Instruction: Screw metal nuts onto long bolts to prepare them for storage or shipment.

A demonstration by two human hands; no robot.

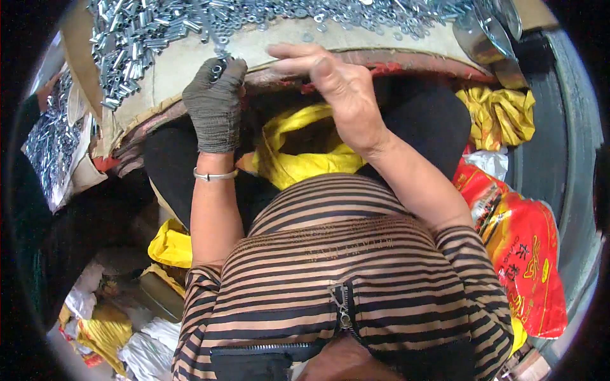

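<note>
My left hand (216, 95), in a grey knitted glove, is closed at the near edge of a pale work surface (267, 47). Its fingers grip a small metal fastener (218, 68) with a ring-shaped end; the rest of it is hidden by the glove. Bare and with fingers stretched leftward, my right hand (340, 89) hovers at the same edge, apart from the left one. Nothing shows in it. Beyond the hands lie a heap of short metal sleeves (143, 38) on the left and a spread of small washers (356, 16) toward the right.
An open yellow sack (298, 162) sits between my legs. At the far right stands a shiny metal container (483, 38). A crumpled yellow bag (502, 117) and a red printed bag (534, 267) lie on my right. More metal parts (54, 143) are heaped at left.
</note>
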